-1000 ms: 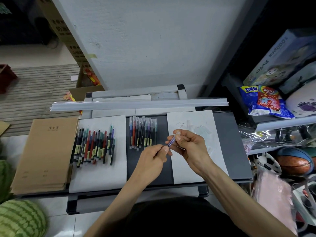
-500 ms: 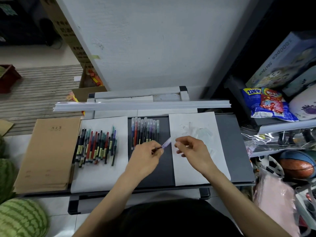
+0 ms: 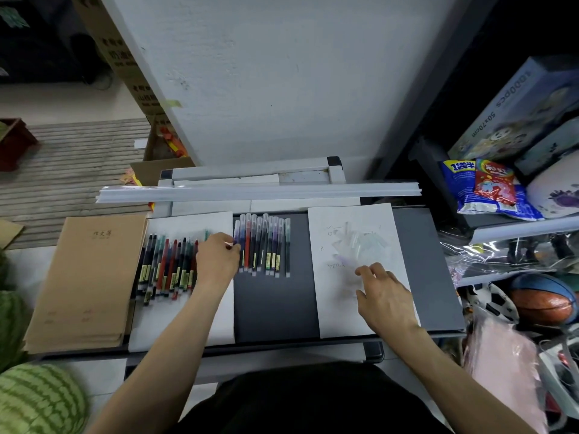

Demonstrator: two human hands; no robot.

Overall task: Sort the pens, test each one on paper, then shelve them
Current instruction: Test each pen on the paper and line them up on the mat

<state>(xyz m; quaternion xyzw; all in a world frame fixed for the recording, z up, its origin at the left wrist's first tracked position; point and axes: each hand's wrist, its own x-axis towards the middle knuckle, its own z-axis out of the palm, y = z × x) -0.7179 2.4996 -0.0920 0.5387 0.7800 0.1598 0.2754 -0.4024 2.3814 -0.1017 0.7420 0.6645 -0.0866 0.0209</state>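
Tabletop (image 3: 275, 308) first: its dark, smooth slab carries everything, and round barrels could roll on it if you nudge them. Your test paper (image 3: 335, 308) lies loose at the right under your right hand (image 3: 385, 296), whose fingers hang spread and relaxed, holding nothing. Drag that palm and I'd expect the sheet to slide or fresh ink to smear. On the white sheet (image 3: 150, 327) at the left, the mixed pens (image 3: 169, 267) lie bunched just beside your left hand (image 3: 217, 261), so a careless forearm may scatter them. That hand's fingers are curled, tips pinching the purple pen (image 3: 237, 233) at the left end of the capped row (image 3: 269, 245), which lies on bare tabletop between the two sheets. Release it crooked and it could knock its neighbours out of line.

As for materials, the board is matte grey and the paper thin and flat. The pens are slim cylindrical plastic barrels with frosted caps and yellowish labels. A blurred heap of clear pieces (image 3: 357, 242), probably caps, sits on the test paper, light enough to flick away.
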